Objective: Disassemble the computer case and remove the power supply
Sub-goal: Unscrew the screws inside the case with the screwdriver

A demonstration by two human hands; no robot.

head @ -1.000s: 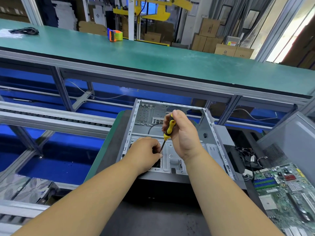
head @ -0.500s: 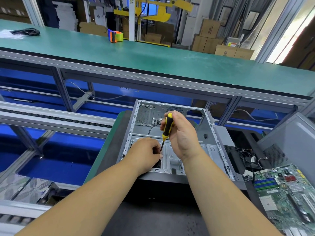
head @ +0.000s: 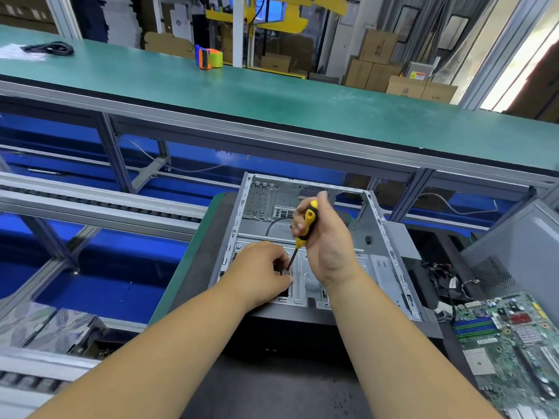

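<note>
- Head view: open grey sheet-metal computer case (head: pixel 375 237) lies flat on the dark bench mat, roughly 6 o'clock of centre frame.
- Right hand (head: pixel 328 246) is curled round a yellow-and-black screwdriver (head: pixel 306 226), tip angled down toward 7 o'clock.
- Left hand (head: pixel 260 272) pinches something small by the tip; can't tell what.
- Bare green motherboard (head: pixel 511 349) sits at 4 o'clock.
- My guess: case is stiff, fairly light, with sharp edges. Grab the folded rims. No power supply visible inside.
</note>
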